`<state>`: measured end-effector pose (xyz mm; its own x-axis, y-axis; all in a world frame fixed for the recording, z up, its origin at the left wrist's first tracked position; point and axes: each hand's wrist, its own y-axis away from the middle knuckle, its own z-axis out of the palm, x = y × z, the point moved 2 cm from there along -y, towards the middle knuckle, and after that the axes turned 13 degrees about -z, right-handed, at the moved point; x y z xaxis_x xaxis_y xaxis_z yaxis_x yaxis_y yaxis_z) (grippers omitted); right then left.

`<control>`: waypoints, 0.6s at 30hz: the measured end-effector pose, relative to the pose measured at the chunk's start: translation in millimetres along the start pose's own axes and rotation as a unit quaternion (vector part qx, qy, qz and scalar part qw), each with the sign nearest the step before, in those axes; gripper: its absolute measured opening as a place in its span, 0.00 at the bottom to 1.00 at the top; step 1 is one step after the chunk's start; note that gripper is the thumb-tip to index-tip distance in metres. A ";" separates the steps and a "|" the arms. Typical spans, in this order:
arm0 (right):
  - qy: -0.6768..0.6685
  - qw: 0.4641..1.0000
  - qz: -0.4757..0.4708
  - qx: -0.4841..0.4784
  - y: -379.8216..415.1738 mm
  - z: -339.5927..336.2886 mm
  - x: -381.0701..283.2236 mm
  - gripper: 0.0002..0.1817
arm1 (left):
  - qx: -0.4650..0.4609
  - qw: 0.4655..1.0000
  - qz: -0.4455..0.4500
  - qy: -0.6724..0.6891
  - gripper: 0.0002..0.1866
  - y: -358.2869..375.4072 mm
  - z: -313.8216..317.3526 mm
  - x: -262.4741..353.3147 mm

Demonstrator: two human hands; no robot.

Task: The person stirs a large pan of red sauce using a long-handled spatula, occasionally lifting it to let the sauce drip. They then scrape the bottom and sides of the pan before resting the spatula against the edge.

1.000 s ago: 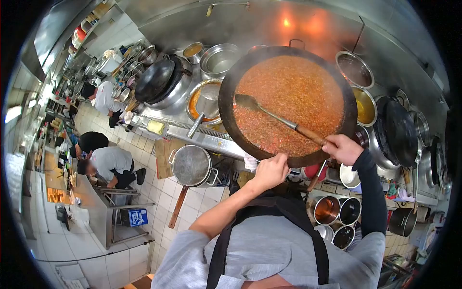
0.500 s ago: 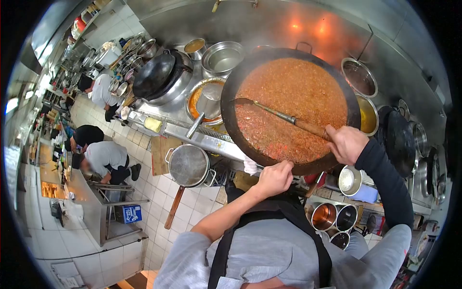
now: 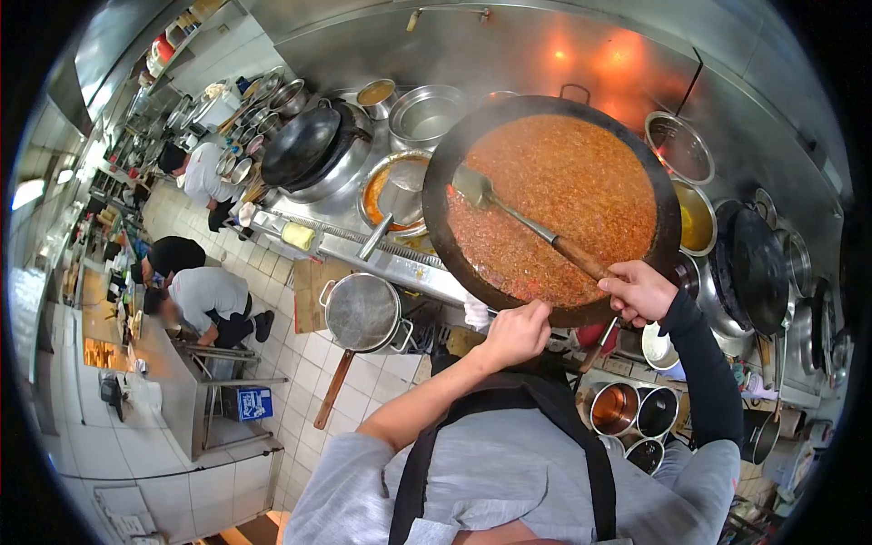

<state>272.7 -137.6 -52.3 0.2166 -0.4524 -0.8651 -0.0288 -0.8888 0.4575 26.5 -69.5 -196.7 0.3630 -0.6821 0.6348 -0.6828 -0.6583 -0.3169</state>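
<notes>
The right hand (image 3: pixel 639 291) is gripping the wooden end of a long spatula (image 3: pixel 531 224), fingers wrapped tight round the handle just outside the near rim of the big wok (image 3: pixel 436 195). The spatula's metal blade is lying at the wok's left side, tilted up w/ its edge in the orange-red sauce (image 3: pixel 563 195), the shaft running diagonally down-right to the hand. The left hand (image 3: pixel 516 334) is closed on the wok's near rim at the bottom edge, thumb side up; a white cloth (image 3: pixel 474 312) is showing just beside it, under the rim. Sauce is filling most of the wok, steam rising off the far side.

Round it on the steel range: a shallow pan w/ orange liquid and a ladle (image 3: pixel 392 195) just left of the wok, an empty steel pot (image 3: pixel 425 113) behind that, a dark empty wok (image 3: pixel 300 145) further left. To the right, a steel bowl (image 3: pixel 678 145) and a pan of yellow oil (image 3: pixel 695 218) are sitting near the wok's rim, another dark wok (image 3: pixel 758 259) beyond. A round strainer (image 3: pixel 361 313) is hanging off the range front, low left. Steel canisters (image 3: pixel 636 411) are standing below the right arm.

Far left, on the tiled floor (image 3: pixel 309 363), two co-workers in grey and white tops are bending at a steel table (image 3: pixel 173 381); a third is further back.
</notes>
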 end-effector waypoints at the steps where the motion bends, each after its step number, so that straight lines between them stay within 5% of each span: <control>1: -0.012 1.000 -0.002 0.000 1.1 1.2 2.3 0.12 | 0.001 1.000 0.000 0.001 0.08 -0.2 -0.5 1.1; 13: 0.046 0.998 -0.040 -0.001 10.7 14.2 4.6 0.13 | -0.001 1.000 -0.008 -0.004 0.11 1.6 1.4 -1.0; 18: -0.038 0.999 0.017 -0.011 19.4 14.4 4.8 0.11 | 0.001 1.000 -0.011 -0.005 0.11 2.3 4.7 -3.5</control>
<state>259.1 -158.0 -50.5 0.1420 -0.4877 -0.8614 -0.0126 -0.8710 0.4910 26.7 -70.1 -203.0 0.3846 -0.6710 0.6339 -0.6730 -0.6738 -0.3050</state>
